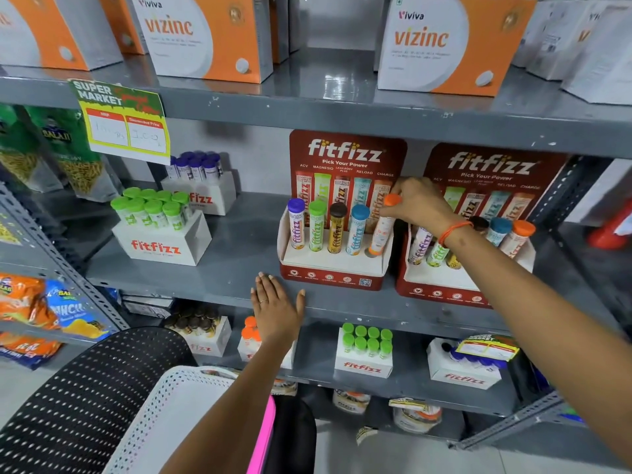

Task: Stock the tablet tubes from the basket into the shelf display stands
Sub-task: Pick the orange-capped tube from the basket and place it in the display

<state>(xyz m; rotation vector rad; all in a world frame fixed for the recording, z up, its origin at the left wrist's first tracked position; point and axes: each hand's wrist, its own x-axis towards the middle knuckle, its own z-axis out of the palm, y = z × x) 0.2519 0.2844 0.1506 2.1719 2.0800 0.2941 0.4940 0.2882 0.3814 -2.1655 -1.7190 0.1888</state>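
Observation:
Two red Fitfizz display stands sit side by side on the middle shelf, the left stand (333, 268) and the right stand (441, 282). The left one holds purple, green, brown and blue capped tubes upright. My right hand (422, 201) is shut on an orange-capped tube (383, 230) near its cap, the tube tilted with its base at the rightmost slot of the left stand. The right stand holds several tubes, partly hidden by my forearm. My left hand (275, 307) lies flat and open on the shelf edge below the left stand. A white perforated basket (164, 415) is at the bottom.
White Fitfizz boxes with green-capped tubes (157, 230) and purple-capped tubes (200, 186) stand left on the same shelf. More Fitfizz boxes fill the shelf below. Orange Vizinc cartons (205, 35) stand above. Snack bags (51, 306) hang at the left. A black mesh chair back (85, 388) is bottom left.

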